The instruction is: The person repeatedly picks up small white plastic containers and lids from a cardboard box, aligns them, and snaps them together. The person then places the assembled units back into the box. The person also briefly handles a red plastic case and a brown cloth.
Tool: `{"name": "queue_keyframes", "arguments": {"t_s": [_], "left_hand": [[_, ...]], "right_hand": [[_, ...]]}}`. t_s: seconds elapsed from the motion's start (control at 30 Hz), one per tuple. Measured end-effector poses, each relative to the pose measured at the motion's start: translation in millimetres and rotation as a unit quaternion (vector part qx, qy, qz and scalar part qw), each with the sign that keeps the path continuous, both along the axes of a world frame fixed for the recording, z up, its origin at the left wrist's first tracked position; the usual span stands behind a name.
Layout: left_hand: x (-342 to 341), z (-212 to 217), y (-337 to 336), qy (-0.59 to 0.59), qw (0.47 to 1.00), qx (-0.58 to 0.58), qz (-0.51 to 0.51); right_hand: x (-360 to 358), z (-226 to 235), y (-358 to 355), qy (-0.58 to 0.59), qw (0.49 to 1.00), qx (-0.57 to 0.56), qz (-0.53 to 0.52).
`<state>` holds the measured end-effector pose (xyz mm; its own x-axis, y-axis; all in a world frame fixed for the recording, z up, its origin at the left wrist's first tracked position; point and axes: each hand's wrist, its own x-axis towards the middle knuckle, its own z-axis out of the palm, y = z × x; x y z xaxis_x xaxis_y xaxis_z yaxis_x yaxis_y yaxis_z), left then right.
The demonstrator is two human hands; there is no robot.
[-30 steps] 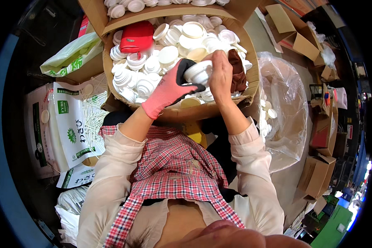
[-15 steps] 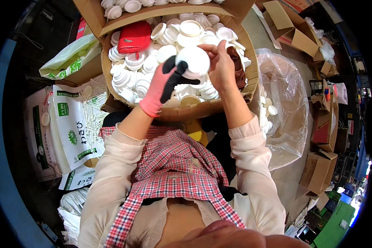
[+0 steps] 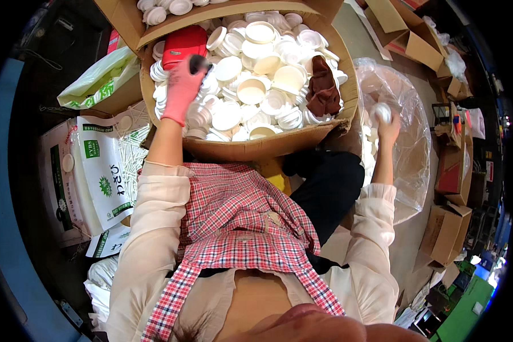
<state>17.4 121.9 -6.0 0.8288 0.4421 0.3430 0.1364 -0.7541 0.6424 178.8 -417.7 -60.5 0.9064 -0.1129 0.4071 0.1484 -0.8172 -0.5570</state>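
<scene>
A green-and-white bag upper left, thin white sticks middle left, open carton upper right, boxy green object lower right

left hand's fingers are smeared and hide the near end of the red case. white piece at the right hand is blurry too, and the far carton gets chopped by the top edge.

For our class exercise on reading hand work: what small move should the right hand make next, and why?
Probably open the right hand and let the white piece drop into the clear bag: the hand holds it over the bag, where similar pieces already lie.
</scene>
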Motion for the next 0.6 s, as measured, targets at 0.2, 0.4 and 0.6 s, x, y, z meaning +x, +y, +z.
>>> {"name": "queue_keyframes", "arguments": {"t_s": [0.2, 0.4, 0.6], "left_hand": [[-8.3, 13.6, -60.3, 0.412, 0.864, 0.149, -0.249], [-16.7, -7.2, -70.4, 0.46, 0.801, 0.244, -0.294], [-16.2, -15.8, -17.8, 0.139, 0.958, -0.137, -0.21]], "right_hand": [[-51.7, -134.8, -83.7, 0.294, 0.955, 0.02, -0.046], [-11.3, -94.0, -57.1, 0.229, 0.972, 0.015, 0.04], [-57.4, 81.2, 157.9, 0.113, 0.919, 0.063, 0.372]]}}
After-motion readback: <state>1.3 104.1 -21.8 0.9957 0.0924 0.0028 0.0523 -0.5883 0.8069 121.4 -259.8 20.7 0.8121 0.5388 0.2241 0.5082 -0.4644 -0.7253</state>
